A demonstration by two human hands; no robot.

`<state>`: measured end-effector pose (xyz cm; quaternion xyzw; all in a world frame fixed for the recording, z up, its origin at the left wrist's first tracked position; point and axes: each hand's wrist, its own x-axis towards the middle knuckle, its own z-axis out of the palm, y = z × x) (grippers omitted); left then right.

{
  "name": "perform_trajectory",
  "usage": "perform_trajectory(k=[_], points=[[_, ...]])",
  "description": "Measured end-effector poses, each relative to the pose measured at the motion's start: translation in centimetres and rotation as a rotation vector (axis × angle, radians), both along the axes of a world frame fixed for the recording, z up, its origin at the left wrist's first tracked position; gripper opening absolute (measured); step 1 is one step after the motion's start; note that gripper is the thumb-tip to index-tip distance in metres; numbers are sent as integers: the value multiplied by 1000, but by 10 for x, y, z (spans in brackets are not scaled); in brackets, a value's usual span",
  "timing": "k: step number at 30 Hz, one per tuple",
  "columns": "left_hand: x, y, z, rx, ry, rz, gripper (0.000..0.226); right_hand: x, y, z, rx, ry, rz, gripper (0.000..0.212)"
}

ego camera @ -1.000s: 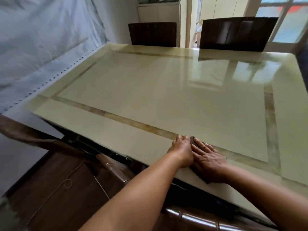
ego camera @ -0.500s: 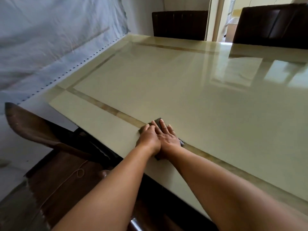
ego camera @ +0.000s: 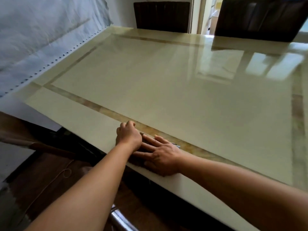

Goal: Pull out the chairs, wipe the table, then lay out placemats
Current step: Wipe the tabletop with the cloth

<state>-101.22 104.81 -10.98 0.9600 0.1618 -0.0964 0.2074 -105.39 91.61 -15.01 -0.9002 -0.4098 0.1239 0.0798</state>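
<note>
Far off to the left of my hands a pale blue-grey sheet (ego camera: 41, 39) hangs beside the table, its dotted hem running along the table's left edge. Below and left of my left forearm is the curved wooden back of a chair (ego camera: 41, 146), pulled clear of the table edge, with dark wood floor (ego camera: 50, 185) under it and a loop of thin cord lying there.

My left hand (ego camera: 129, 137) rests knuckles-up on the glossy cream table (ego camera: 166, 90), fingers curled under; I cannot tell whether they grip the cloth or only press on it. Just right of it, touching, my right hand (ego camera: 160, 155) lies flat with the fingers straight and spread, pointing left toward the left hand, pressing down on a dark cloth (ego camera: 140, 157). Most of the cloth is hidden under both hands; a dark strip shows between and beneath them, and a small corner peeks out past my right knuckles. Both hands sit near the table's near edge, across the tan inlaid band (ego camera: 93, 105) that frames the top.

Well beyond my hands, at the far edge, stand two dark chair backs: one (ego camera: 161, 15) ahead and one (ego camera: 260, 19) to the right, its shape mirrored in the shiny top.
</note>
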Motion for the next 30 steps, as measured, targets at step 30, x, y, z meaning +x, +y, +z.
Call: perform_trajectory(k=[30], points=[[-96,-166,-29,-22,-123,-635,48,-133,-244,-9,-55,102,-1353,55]])
